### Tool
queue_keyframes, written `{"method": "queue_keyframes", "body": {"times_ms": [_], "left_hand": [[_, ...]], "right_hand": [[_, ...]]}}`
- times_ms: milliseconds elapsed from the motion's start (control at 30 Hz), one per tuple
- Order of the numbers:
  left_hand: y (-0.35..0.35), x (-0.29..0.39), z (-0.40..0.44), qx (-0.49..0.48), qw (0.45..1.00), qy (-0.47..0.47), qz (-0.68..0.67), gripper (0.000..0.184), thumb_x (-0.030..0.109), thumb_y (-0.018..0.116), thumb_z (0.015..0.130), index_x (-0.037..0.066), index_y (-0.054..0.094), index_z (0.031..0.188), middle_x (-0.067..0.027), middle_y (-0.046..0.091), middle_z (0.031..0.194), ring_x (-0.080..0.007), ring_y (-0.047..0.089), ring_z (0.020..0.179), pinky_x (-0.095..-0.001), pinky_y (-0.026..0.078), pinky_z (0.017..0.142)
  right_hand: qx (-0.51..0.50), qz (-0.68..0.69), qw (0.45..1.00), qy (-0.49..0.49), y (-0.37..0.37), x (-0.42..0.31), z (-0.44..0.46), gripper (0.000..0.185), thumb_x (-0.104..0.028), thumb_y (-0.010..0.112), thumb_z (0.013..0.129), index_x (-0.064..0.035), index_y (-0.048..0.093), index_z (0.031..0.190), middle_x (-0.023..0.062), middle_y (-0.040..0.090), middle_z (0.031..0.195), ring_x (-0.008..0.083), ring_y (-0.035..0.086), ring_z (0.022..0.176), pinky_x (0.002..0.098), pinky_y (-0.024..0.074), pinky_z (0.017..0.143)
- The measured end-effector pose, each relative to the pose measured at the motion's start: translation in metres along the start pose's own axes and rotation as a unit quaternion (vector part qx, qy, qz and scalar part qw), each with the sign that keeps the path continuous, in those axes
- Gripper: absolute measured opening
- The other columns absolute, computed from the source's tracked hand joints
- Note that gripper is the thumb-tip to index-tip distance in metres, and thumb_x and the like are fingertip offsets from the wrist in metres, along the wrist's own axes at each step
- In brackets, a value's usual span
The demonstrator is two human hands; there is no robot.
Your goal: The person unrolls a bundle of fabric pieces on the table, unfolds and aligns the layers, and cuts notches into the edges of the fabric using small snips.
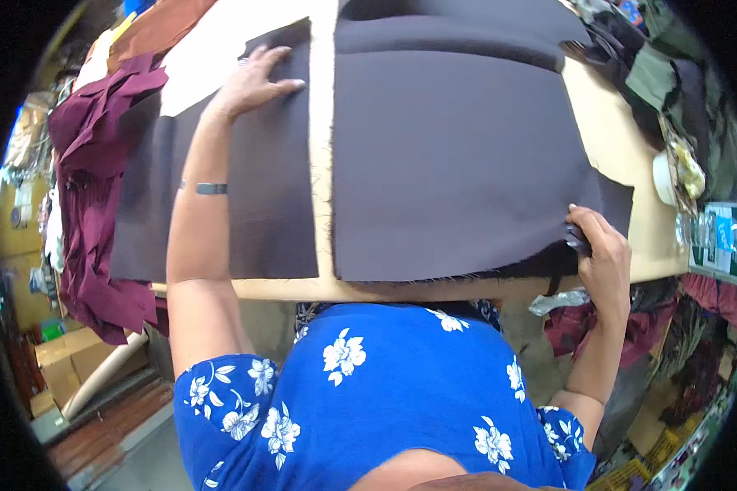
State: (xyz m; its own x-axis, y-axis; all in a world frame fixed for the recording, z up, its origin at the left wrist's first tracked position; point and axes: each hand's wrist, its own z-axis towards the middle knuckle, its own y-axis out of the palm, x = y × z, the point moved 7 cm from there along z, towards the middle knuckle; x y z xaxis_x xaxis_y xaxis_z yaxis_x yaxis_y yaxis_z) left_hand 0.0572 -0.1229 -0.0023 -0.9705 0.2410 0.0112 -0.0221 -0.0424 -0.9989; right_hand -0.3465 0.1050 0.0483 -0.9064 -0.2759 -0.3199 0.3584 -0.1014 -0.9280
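Two dark grey-purple fabric pieces lie side by side on the pale table (323,164). My left hand (256,83) rests on the upper part of the left fabric piece (270,188), its fingers spread and its thumb pointing right. The larger right fabric piece (454,155) has frayed edges and a raised fold across its far part. At this piece's near right corner, my right hand (604,254) pinches the edge and lifts it a little. Another layer of dark fabric (614,200) shows beneath that corner.
Maroon cloth (94,164) hangs over the table's left side. A white bowl (665,178) and a clear plastic bottle (700,229) stand at the right edge. Dark and green cloth (655,74) is heaped at the far right. A cardboard box (78,364) sits on the floor, lower left.
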Motion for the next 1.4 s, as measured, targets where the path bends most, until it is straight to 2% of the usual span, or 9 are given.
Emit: {"method": "queue_keyframes", "body": {"times_ms": [100, 300, 433, 500, 600, 933, 1133, 1267, 1400], "left_hand": [[0.005, -0.008, 0.020, -0.046, 0.999, 0.021, -0.011, 0.068, 0.053, 0.058, 0.074, 0.015, 0.041, 0.128, -0.0133, 0.037, 0.132, -0.0305, 0.038, 0.121, -0.0415, 0.033, 0.101], [0.002, -0.011, 0.030, 0.083, 0.996, 0.022, -0.030, 0.048, 0.043, 0.056, 0.080, 0.011, 0.053, 0.116, -0.0110, 0.046, 0.124, -0.0270, 0.052, 0.105, -0.0391, 0.044, 0.088], [-0.053, 0.097, -0.025, 0.196, 0.950, 0.133, -0.203, 0.035, 0.035, 0.059, 0.081, 0.011, 0.058, 0.106, -0.0074, 0.055, 0.113, -0.0258, 0.057, 0.092, -0.0352, 0.048, 0.082], [-0.081, 0.194, -0.079, 0.145, 0.893, 0.355, -0.234, 0.045, 0.026, 0.069, 0.070, 0.016, 0.055, 0.111, -0.0085, 0.052, 0.117, -0.0281, 0.054, 0.099, -0.0388, 0.048, 0.081], [-0.083, 0.276, -0.146, 0.003, 0.848, 0.469, -0.249, 0.054, 0.025, 0.069, 0.067, 0.018, 0.052, 0.118, -0.0164, 0.039, 0.129, -0.0350, 0.046, 0.112, -0.0398, 0.042, 0.091], [-0.067, 0.274, -0.130, -0.117, 0.868, 0.431, -0.216, 0.038, -0.010, 0.046, 0.067, -0.007, 0.050, 0.104, -0.0173, 0.038, 0.128, -0.0338, 0.057, 0.090, -0.0377, 0.050, 0.074], [-0.101, 0.269, -0.182, -0.462, 0.703, 0.364, -0.400, 0.070, -0.010, 0.053, 0.057, 0.006, 0.042, 0.124, -0.0188, 0.035, 0.131, -0.0389, 0.052, 0.099, -0.0389, 0.049, 0.080], [-0.101, 0.260, -0.159, -0.314, 0.789, 0.392, -0.355, 0.070, -0.010, 0.050, 0.059, 0.008, 0.043, 0.125, -0.0204, 0.043, 0.124, -0.0399, 0.050, 0.101, -0.0386, 0.046, 0.082], [-0.102, 0.223, -0.086, -0.081, 0.903, 0.362, -0.217, 0.068, -0.012, 0.042, 0.057, 0.007, 0.046, 0.123, -0.0169, 0.050, 0.121, -0.0341, 0.043, 0.116, -0.0372, 0.024, 0.105]], "right_hand": [[-0.003, -0.003, 1.000, -0.002, 0.001, 0.003, 0.000, 0.031, 0.008, 0.051, 0.060, -0.0048, 0.054, 0.088, 0.0106, 0.060, 0.090, 0.0312, 0.058, 0.079, 0.0375, 0.0458, 0.069], [-0.036, -0.025, 0.999, 0.030, 0.004, 0.006, 0.001, 0.030, 0.008, 0.051, 0.062, -0.0044, 0.055, 0.088, 0.0115, 0.061, 0.091, 0.0310, 0.059, 0.081, 0.0374, 0.0461, 0.070], [-0.010, 0.013, 0.999, 0.033, -0.001, 0.012, 0.004, 0.027, 0.005, 0.052, 0.065, -0.0060, 0.055, 0.090, 0.0123, 0.061, 0.084, 0.0311, 0.059, 0.078, 0.0376, 0.0457, 0.068], [-0.005, 0.024, 0.999, 0.043, -0.005, 0.016, 0.008, 0.025, 0.003, 0.053, 0.068, -0.0067, 0.055, 0.091, 0.0146, 0.061, 0.079, 0.0322, 0.059, 0.076, 0.0386, 0.0452, 0.066], [0.000, 0.018, 0.999, 0.049, -0.009, 0.021, 0.017, 0.024, 0.003, 0.052, 0.069, -0.0059, 0.055, 0.091, 0.0159, 0.060, 0.078, 0.0335, 0.058, 0.076, 0.0388, 0.0449, 0.065], [0.002, -0.030, 0.999, 0.041, -0.023, 0.016, 0.005, 0.029, 0.006, 0.052, 0.064, -0.0070, 0.056, 0.090, 0.0127, 0.061, 0.082, 0.0313, 0.059, 0.077, 0.0376, 0.0457, 0.066], [-0.018, 0.096, 0.995, 0.010, -0.048, -0.002, -0.008, 0.030, 0.007, 0.049, 0.059, -0.0048, 0.055, 0.085, 0.0118, 0.060, 0.081, 0.0307, 0.058, 0.075, 0.0379, 0.0445, 0.066], [0.055, -0.017, 0.996, -0.066, -0.061, -0.016, 0.024, 0.033, 0.006, 0.051, 0.059, -0.0060, 0.056, 0.089, 0.0122, 0.059, 0.078, 0.0312, 0.059, 0.075, 0.0364, 0.0458, 0.065], [0.227, -0.107, 0.967, -0.042, -0.064, 0.002, 0.079, 0.038, 0.004, 0.060, 0.066, -0.0102, 0.056, 0.101, 0.0072, 0.059, 0.104, 0.0273, 0.058, 0.091, 0.0344, 0.0458, 0.076]]}}
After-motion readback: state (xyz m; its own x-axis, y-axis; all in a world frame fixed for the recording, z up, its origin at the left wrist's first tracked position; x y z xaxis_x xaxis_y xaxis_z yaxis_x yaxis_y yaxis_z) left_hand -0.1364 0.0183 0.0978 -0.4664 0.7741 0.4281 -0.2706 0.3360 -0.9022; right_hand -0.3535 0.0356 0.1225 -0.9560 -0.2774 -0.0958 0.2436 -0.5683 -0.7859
